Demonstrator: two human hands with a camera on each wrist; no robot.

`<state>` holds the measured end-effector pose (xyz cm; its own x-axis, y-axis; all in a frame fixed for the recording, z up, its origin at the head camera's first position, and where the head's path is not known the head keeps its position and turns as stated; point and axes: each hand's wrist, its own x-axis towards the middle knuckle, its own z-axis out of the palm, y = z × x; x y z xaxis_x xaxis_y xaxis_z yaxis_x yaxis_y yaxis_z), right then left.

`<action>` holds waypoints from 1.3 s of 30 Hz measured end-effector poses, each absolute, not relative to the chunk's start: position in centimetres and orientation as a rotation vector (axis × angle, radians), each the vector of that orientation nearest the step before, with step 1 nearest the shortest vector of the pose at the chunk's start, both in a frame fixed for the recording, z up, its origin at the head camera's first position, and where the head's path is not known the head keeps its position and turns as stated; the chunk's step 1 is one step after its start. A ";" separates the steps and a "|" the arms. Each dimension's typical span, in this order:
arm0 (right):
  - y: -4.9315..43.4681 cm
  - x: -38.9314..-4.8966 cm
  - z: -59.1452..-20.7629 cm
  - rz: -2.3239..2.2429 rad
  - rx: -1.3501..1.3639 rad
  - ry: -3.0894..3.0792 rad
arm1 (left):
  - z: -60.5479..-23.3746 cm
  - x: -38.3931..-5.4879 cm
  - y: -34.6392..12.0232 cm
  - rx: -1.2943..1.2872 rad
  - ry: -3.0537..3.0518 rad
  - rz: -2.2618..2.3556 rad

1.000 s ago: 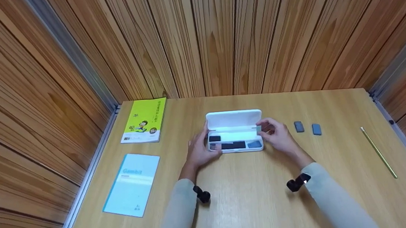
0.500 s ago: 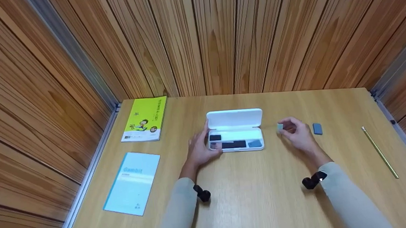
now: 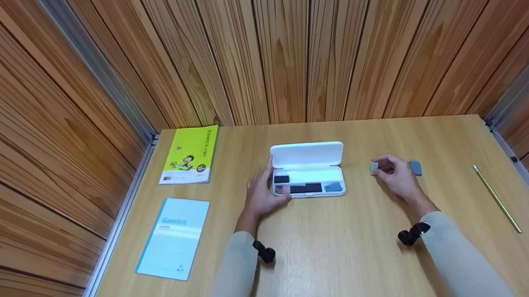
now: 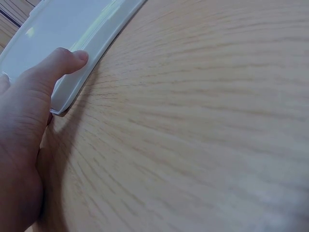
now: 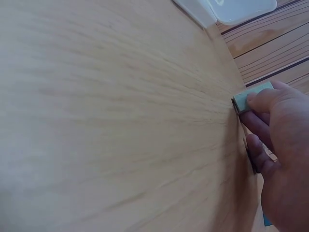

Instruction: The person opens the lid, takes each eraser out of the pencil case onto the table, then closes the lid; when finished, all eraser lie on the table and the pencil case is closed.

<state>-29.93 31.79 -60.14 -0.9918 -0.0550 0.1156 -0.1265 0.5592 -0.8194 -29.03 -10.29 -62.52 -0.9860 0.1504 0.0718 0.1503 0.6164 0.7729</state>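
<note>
A white pencil case [image 3: 307, 169] stands with its lid raised on the table. My left hand [image 3: 261, 196] grips its left end, thumb over the front rim, as the left wrist view also shows. Inside lie dark blocks [image 3: 305, 188] and a blue-grey piece [image 3: 333, 187]. To the right of the case, my right hand [image 3: 399, 175] pinches a small light-green eraser [image 5: 252, 96] between thumb and fingers, low over the table. A blue-grey block [image 3: 415, 168] lies just beyond that hand. Another dark block [image 5: 250, 155] shows under its curled fingers in the right wrist view.
A gold pencil [image 3: 497, 198] lies at the far right. On the left are a yellow-green book [image 3: 189, 154] and a light-blue notebook [image 3: 173, 240]. Wood-panelled walls [image 3: 280, 48] rise behind and beside the table [image 3: 330, 266].
My right hand has carried the light-green eraser from the case's right side rightward to the loose blocks, covering one of them in the head view. My left hand stays on the case.
</note>
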 end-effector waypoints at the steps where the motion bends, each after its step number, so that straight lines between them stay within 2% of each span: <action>1: 31.7 -29.9 -60.2 1.432 0.156 -2.702 | -62.5 -29.0 -10.3 0.266 2.825 1.351; 24: 31.0 -29.1 -59.7 1.401 0.157 -2.684 | -62.5 -29.1 -10.1 0.246 2.835 1.324; 39: 25.5 -28.8 -58.3 1.369 0.340 -2.814 | -62.3 -29.1 -10.2 0.269 2.827 1.355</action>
